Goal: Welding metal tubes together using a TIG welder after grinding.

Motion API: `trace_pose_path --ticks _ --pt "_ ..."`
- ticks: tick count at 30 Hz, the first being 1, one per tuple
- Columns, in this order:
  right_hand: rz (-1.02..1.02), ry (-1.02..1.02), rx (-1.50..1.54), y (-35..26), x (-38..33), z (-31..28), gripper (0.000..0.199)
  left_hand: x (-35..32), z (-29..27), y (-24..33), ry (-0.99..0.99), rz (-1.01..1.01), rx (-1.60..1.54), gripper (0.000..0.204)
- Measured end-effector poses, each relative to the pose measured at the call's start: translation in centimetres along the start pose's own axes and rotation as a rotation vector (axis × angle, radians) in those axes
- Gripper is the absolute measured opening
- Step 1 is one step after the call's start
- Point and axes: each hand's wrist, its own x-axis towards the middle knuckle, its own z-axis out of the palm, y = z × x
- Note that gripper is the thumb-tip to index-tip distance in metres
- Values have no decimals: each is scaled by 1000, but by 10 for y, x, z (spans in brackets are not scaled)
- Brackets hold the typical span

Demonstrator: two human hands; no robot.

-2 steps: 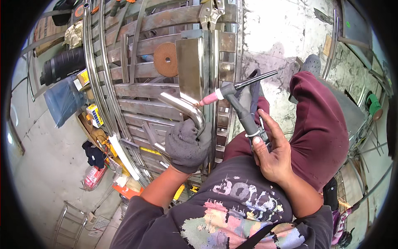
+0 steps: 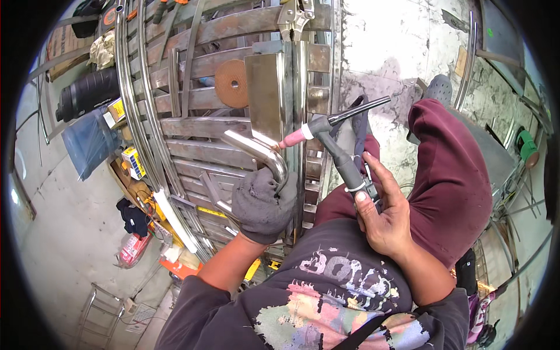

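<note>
My left hand [image 2: 264, 204], in a dark grey glove, is closed around the lower end of a bent shiny metal tube [image 2: 254, 146]. In my bare right hand [image 2: 385, 220] is the handle of a TIG welding torch [image 2: 336, 153], the thumb and forefinger along its sides. The torch's pink nozzle [image 2: 296, 137] points left, its tip at the tube's bend; whether it touches I cannot tell. A long dark back cap [image 2: 367, 108] sticks out the other way. Just beyond the tube lies a flat rectangular metal plate [image 2: 263, 93].
Beneath is a slatted metal bench [image 2: 204, 127]. It bears a brown abrasive disc [image 2: 231, 83], locking pliers [image 2: 296, 20] clamped at the far end, and long shiny tubes [image 2: 139, 116] along the left. A black bottle [image 2: 88, 93] and small boxes [image 2: 133, 162] stand further left.
Almost nothing differs. The bench and the things on it sit very slightly further left and up in the picture; both hands keep their hold.
</note>
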Motion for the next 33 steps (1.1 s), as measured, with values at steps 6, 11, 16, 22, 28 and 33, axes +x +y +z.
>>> trace_pose_path --ticks 6,11,16,22,28,33 --pt "-8 -17 -59 -3 3 -2 60 0 -1 -2 -53 -15 2 30" --pt "-308 19 -284 1 4 -2 61 -1 1 -3 2 65 16 34" --pt "-395 27 -410 -5 2 -2 60 -2 -1 -2 30 98 84 34" --pt "-395 31 -443 -4 -3 -1 60 1 -3 0 -40 68 102 29" --pt "-386 10 -488 -8 -2 0 59 5 -5 5 -86 -6 98 28" --pt "-448 30 -540 -10 -1 -2 56 3 -3 6 -65 18 147 30"
